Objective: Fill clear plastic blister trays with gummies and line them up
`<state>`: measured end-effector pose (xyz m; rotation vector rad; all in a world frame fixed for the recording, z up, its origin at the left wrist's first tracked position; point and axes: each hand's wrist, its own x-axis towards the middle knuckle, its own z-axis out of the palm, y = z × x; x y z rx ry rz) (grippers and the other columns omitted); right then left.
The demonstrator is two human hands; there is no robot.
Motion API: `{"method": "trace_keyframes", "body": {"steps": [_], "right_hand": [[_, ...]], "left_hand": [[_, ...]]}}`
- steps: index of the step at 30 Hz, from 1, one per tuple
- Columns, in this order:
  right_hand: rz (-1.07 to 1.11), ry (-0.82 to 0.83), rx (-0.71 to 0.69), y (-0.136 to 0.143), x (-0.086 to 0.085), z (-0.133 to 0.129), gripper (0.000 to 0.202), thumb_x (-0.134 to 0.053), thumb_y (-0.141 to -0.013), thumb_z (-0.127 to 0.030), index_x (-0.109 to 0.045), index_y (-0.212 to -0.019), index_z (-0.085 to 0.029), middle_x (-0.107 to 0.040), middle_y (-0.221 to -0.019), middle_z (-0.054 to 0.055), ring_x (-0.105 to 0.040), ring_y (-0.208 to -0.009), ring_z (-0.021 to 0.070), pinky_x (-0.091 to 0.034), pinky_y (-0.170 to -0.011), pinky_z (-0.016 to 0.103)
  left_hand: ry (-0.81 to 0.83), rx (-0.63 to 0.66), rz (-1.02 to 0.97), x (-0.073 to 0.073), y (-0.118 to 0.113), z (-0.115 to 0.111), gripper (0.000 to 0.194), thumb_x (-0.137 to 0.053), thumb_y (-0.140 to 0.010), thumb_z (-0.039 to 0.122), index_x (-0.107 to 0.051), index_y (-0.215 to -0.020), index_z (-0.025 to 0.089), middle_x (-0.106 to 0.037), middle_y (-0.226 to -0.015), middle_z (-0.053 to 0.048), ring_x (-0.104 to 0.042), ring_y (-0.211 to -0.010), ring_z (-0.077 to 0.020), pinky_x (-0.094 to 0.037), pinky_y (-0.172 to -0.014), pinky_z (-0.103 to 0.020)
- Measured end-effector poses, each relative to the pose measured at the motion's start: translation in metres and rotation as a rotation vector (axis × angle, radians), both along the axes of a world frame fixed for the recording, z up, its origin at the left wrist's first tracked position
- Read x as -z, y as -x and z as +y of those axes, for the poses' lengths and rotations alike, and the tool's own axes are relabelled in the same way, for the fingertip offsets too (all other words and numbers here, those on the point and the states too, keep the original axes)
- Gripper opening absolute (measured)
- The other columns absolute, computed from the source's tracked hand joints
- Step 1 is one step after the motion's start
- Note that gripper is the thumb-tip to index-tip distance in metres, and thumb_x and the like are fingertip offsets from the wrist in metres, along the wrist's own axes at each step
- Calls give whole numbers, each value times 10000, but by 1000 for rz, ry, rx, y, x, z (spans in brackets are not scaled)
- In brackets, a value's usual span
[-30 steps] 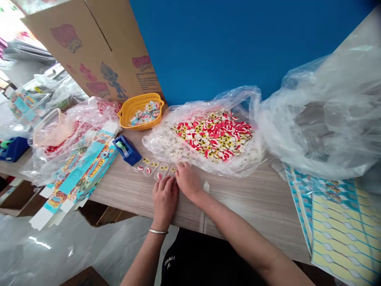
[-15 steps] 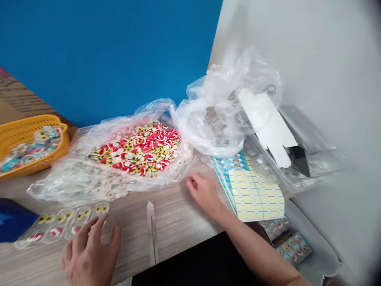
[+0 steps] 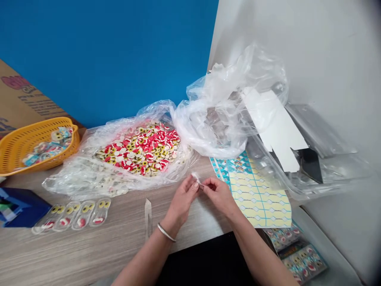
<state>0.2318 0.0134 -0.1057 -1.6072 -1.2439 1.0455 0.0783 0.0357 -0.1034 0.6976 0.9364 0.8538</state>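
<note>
Both my hands meet over the front of the wooden table. My left hand [image 3: 185, 195] is closed in a pinch, with a small whitish piece [image 3: 195, 176] showing at its fingertips; its exact kind is too small to tell. Fingers of my right hand [image 3: 219, 195] are curled and pinched against the same spot, touching the left fingertips. Just behind lies an open clear plastic bag [image 3: 68, 174] full of red, white and yellow eye and mouth pieces [image 3: 143, 151]. To the left, several clear plastic blisters [image 3: 100, 212] stand in a row, each with yellow eyes and a red-white mouth.
A yellow basket [image 3: 44, 123] with small packets and a blue holder [image 3: 28, 206] are at the left. A whitish strip [image 3: 148, 216] lies before me. Yellow label sheets [image 3: 260, 198], bunched plastic bags [image 3: 214, 131] and a clear tray [image 3: 276, 171] with white card [image 3: 276, 123] are right.
My left hand has moved right, away from the blisters, to join my right hand. Both now pinch together, and the row of blisters is uncovered. The camera view has shifted slightly.
</note>
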Motion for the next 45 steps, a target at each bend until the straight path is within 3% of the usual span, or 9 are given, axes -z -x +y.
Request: {"method": "trace_keyframes", "body": {"steps": [5,10,15,20,22,30,33,38,45], "right_hand": [[463,103,34,11,-1,-17,289,-800,-742,-455,-679,-753,-193,-608,-694,-17,-499,-618,122,-381,-602,264],[620,192,71,8,-3,-18,364,-839,-690,-499,-663,-742,-185,-504,-575,-53,-358,-497,82,-241,-487,236],[418,85,97,5,-10,-13,312,-782,-757,-474,-666,-780,-186,-542,-617,-33,-429,-547,109,-330,-522,252],[-57,-176,16,15,-23,-10,139,-662,-870,-315,-658,-791,-201,-639,-843,36,-560,-722,163,-442,-646,296],[-184,-233,-37,27,-29,-10,113,-622,-895,-256,-639,-794,-207,-630,-848,35,-561,-722,163,-445,-654,298],[-205,-358,-413,80,-50,24,128,-564,-937,-157,-671,-955,-225,-670,-1006,49,-633,-890,171,-490,-761,276],[-264,-367,-393,91,-50,70,150,-551,-953,-161,-680,-1009,-213,-693,-993,47,-644,-909,173,-490,-817,281],[-718,-209,-415,118,-33,153,216,-500,-990,-195,-716,-983,-191,-693,-1034,91,-656,-932,198,-469,-836,300],[-911,-109,-467,134,-17,182,121,-575,-913,-194,-689,-954,-186,-662,-1049,90,-641,-865,189,-445,-731,274]], "left_hand": [[101,12,-164,6,-4,1,510,-883,-702,356,-692,-1142,184,-717,-1140,-115,-640,-1140,-257,-519,-959,-390],[63,18,-113,12,7,2,526,-868,-716,358,-693,-1182,188,-718,-1174,-109,-682,-1030,-225,-540,-926,-374],[-69,95,284,13,17,5,538,-696,-857,465,-640,-1321,197,-701,-1249,-142,-716,-995,-297,-567,-885,-482],[-623,21,853,-4,27,-1,358,-570,-947,436,-711,-1214,244,-702,-1280,-125,-617,-1231,-341,-435,-1079,-545],[-712,-15,902,-14,31,-5,362,-555,-956,440,-703,-1216,237,-700,-1285,-128,-607,-1244,-336,-413,-1103,-547],[-264,-339,298,-28,64,10,315,-576,-937,415,-610,-1161,196,-757,-1085,-97,-728,-987,-213,-575,-892,-365],[-144,-447,242,-25,92,27,452,-656,-864,439,-547,-1219,183,-759,-952,-71,-738,-787,-191,-589,-741,-329],[-31,-502,219,-19,124,47,494,-664,-797,383,-548,-1221,160,-725,-783,-20,-726,-692,-177,-566,-664,-284],[9,-502,179,-12,131,52,501,-705,-763,381,-581,-1198,166,-757,-989,-85,-744,-815,-208,-575,-739,-317]]}}
